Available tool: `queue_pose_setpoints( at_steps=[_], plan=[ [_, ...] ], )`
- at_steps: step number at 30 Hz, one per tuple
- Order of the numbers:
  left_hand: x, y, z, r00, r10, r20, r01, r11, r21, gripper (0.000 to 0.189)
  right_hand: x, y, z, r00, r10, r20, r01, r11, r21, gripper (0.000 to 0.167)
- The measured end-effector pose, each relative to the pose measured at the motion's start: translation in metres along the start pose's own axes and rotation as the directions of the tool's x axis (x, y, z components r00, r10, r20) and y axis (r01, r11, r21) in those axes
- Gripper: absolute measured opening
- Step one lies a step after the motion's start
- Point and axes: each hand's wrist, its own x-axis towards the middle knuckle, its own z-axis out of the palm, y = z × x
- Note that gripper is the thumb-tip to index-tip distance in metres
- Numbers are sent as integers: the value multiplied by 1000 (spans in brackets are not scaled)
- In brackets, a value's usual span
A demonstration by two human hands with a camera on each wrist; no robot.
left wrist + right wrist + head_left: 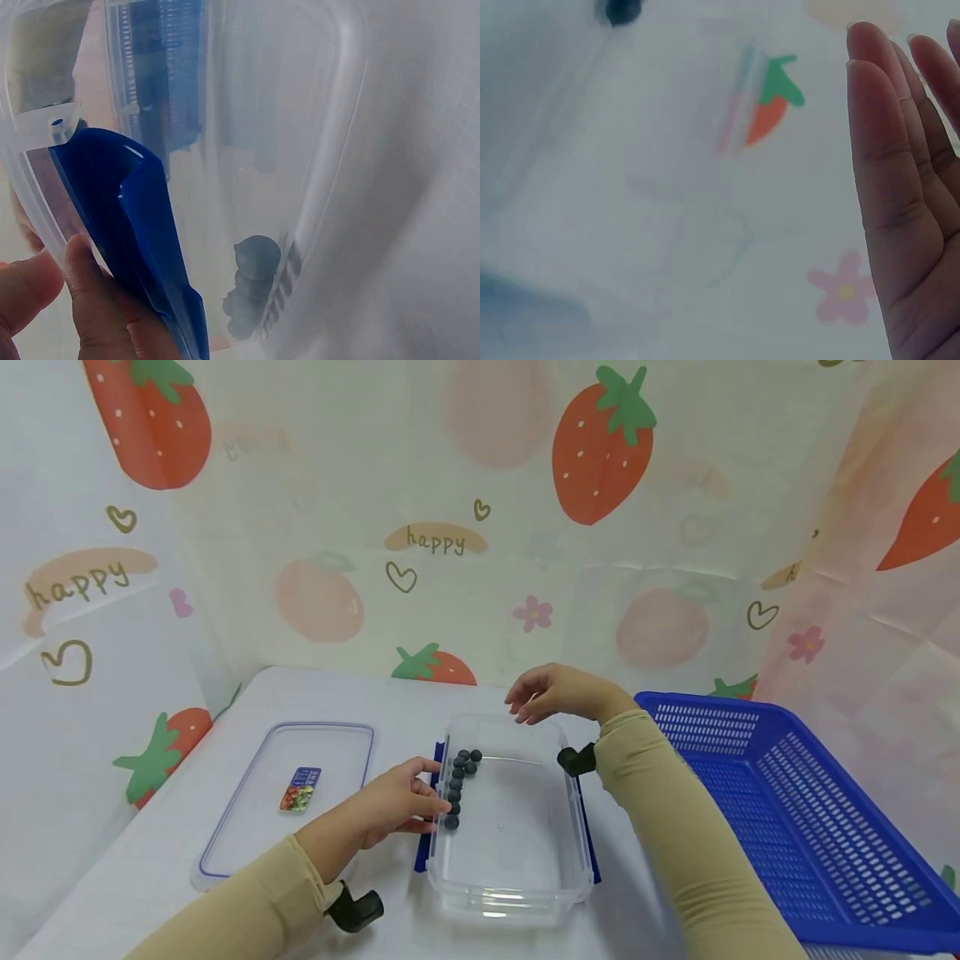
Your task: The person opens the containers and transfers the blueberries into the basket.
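Note:
A clear plastic box [517,839] with blue side latches sits in front of me on the white table. Inside, several dark blueberries [455,784] lie in a line against its left wall, bunched at the far end. My left hand [390,806] holds the box's left rim, thumb on one side and fingers on the other. In the left wrist view, those fingers [112,322] lie beside the dangling blue latch [146,217]. Above the far right corner of the box, my right hand [566,692] hovers with nothing in it, its fingers [881,150] loosely extended.
A clear lid [251,802] with a blue seal and a small printed label [300,789] lies to the left. On the right stands a blue slotted plastic basket [817,827]. Behind the table hangs a strawberry-print cloth [525,560].

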Motion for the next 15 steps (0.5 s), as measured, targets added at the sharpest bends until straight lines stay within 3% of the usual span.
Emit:
queue_pose_setpoints(
  at_steps=[9,15],
  plan=[
    [1,0,0,1000,-10,13,10,1000,-2,63,37,9,38,998,43,51,-42,999,-21,17],
    [1,-1,0,1000,-11,11,11,1000,-5,61,51,17,57,992,80,97,-78,997,-29,25]
  ],
)
